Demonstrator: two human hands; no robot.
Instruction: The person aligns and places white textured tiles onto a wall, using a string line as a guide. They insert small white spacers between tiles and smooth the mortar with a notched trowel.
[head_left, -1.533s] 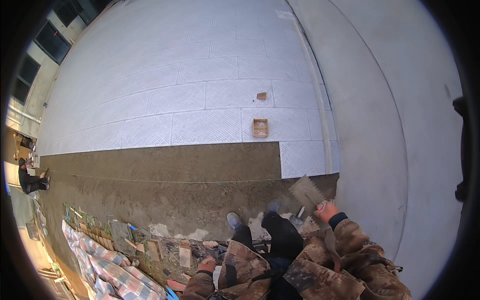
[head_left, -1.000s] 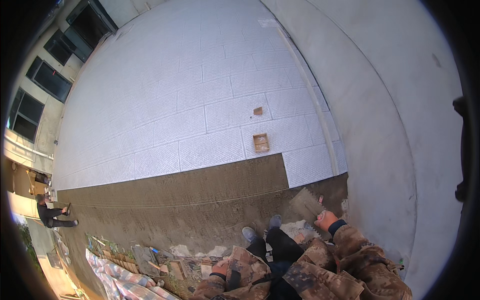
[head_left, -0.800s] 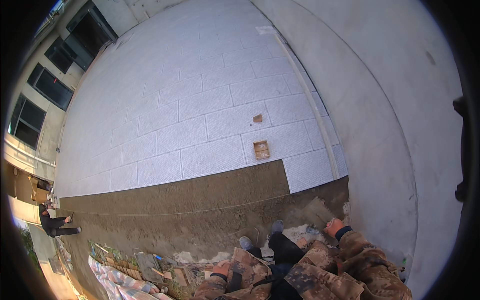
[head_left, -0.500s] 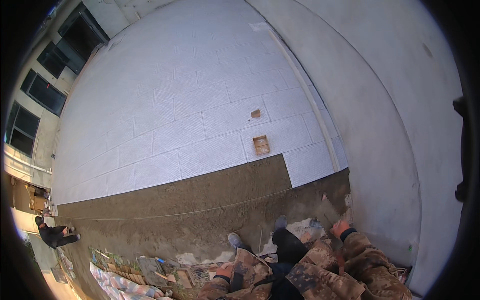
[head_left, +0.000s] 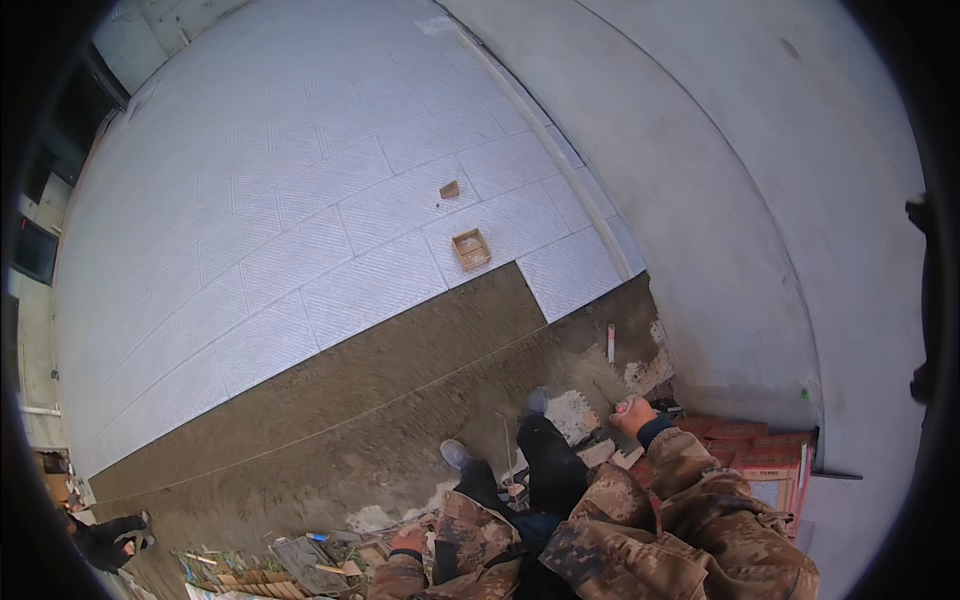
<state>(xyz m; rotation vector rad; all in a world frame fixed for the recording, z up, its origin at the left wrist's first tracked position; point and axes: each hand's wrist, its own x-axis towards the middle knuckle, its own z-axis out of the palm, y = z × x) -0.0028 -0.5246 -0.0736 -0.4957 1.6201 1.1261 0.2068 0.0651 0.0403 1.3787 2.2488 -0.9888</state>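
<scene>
My right hand (head_left: 631,414) is closed around the handle of a trowel (head_left: 594,380), whose grey-brown blade blends into the mortar below it. Wet brown mortar (head_left: 400,385) spreads in a wide band before my feet. My left hand (head_left: 409,539) rests low beside my left knee, its fingers too small and shaded to make out. A thin string (head_left: 375,405) runs over the mortar, parallel to the edge of the pale ribbed tiles (head_left: 370,295). Close to my right hand lies a narrow red and white strip (head_left: 611,343).
A small wooden box (head_left: 470,249) and a brown chunk (head_left: 449,189) lie on the tiles. A grey wall (head_left: 720,230) rises at right, with red cartons (head_left: 760,450) at its foot. Rubble and boards (head_left: 300,560) lie lower left. Another person (head_left: 105,540) is at far left.
My view has turned right, so the scene sits lower left and the red cartons show. My right hand still holds the trowel, its blade now farther left. The other person bends lower in the picture.
</scene>
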